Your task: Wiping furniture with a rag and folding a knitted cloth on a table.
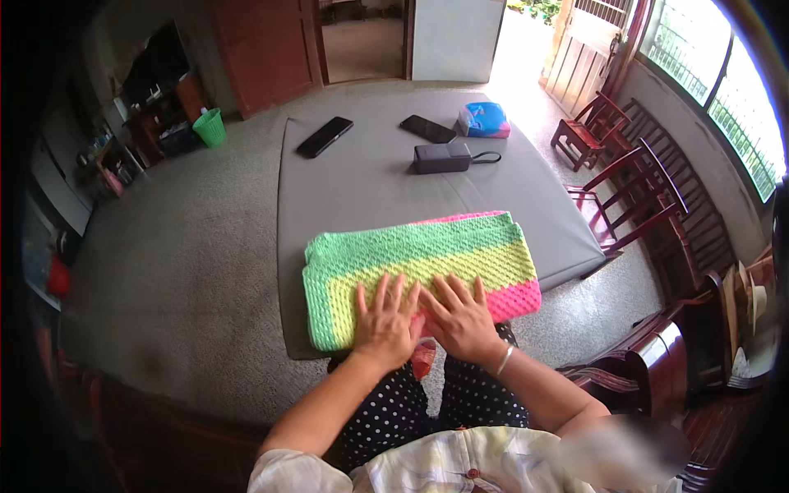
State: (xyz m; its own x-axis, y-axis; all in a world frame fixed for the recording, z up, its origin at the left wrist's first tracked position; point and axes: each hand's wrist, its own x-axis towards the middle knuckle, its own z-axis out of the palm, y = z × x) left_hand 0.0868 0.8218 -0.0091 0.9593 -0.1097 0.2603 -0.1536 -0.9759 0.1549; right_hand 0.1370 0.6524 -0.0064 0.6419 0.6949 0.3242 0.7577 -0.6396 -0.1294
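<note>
A folded crocheted blanket (425, 256) in green, yellow and pink lies at the near edge of a table with a grey cover (370, 191). My left hand (387, 323) rests flat on its yellow and pink part, fingers spread. Beside it, my right hand (463, 319) lies palm down on the blanket, fingers also apart, with a bracelet at the wrist. The two hands nearly touch at the thumbs. Neither hand grips the cloth.
Farther back on the table are a black smartphone (428, 129), another dark phone (325, 137), a dark box-shaped device with a strap (442, 158) and a blue plastic-wrapped pack (484, 120). Wooden chairs (635, 197) stand to the right; a green basket (210, 127) is on the floor.
</note>
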